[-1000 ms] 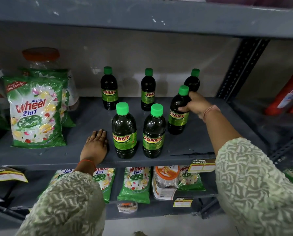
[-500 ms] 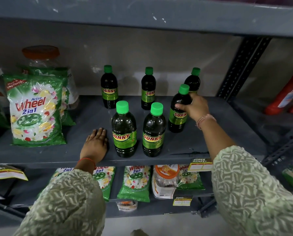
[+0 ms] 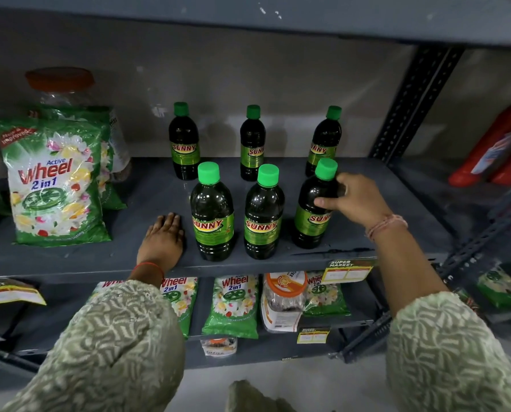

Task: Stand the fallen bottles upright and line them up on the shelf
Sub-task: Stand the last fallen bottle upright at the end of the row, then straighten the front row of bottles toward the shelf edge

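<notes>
Several dark Sunny bottles with green caps stand upright on the grey shelf [image 3: 367, 233] in two rows. The back row holds a left bottle [image 3: 184, 144], a middle bottle [image 3: 252, 144] and a right bottle [image 3: 324, 141]. In the front row are a left bottle [image 3: 212, 215], a middle bottle [image 3: 263, 215] and a right bottle [image 3: 312, 212]. My right hand [image 3: 357, 200] grips the front right bottle at its shoulder. My left hand [image 3: 162, 240] lies flat on the shelf, just left of the front left bottle, holding nothing.
A green Wheel detergent bag [image 3: 53, 182] stands at the shelf's left, with a clear orange-lidded jar [image 3: 61, 84] behind it. A perforated upright post [image 3: 412, 105] bounds the right side. Red packs [image 3: 495, 147] lie beyond it. More Wheel bags [image 3: 233, 304] and a jar [image 3: 284, 298] fill the lower shelf.
My right hand has drawn the front right bottle forward and slightly left, roughly level with the other two front bottles. My left hand has stayed flat on the shelf.
</notes>
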`<action>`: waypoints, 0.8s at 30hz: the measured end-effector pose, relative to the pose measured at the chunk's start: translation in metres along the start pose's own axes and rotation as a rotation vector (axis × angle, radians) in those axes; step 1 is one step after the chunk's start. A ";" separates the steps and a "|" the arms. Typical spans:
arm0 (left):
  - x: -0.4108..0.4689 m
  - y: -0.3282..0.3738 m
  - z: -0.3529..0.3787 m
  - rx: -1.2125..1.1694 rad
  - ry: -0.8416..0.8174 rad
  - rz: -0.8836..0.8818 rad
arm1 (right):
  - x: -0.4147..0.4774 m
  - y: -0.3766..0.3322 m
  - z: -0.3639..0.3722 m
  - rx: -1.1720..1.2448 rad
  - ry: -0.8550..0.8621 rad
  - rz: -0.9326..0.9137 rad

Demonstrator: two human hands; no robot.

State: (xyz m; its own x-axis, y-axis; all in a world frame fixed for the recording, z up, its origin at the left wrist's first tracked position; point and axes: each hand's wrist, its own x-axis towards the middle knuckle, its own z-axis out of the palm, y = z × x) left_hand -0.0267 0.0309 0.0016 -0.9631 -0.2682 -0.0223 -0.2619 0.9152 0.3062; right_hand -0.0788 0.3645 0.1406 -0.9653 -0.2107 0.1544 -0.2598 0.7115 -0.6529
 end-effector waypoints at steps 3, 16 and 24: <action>-0.001 0.001 -0.001 -0.006 0.005 0.001 | -0.006 -0.001 -0.001 -0.026 -0.005 -0.006; -0.002 -0.003 0.001 -0.035 0.008 0.010 | -0.013 0.007 0.001 0.105 -0.012 -0.016; -0.093 0.036 0.011 -0.512 0.677 -0.068 | -0.062 0.066 0.078 0.319 0.077 0.124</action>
State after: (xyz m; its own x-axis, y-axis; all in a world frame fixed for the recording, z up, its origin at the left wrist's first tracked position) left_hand 0.0523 0.0920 0.0047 -0.6590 -0.5889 0.4679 -0.1002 0.6853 0.7213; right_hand -0.0344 0.3725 0.0303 -0.9913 -0.0763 0.1072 -0.1308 0.4802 -0.8673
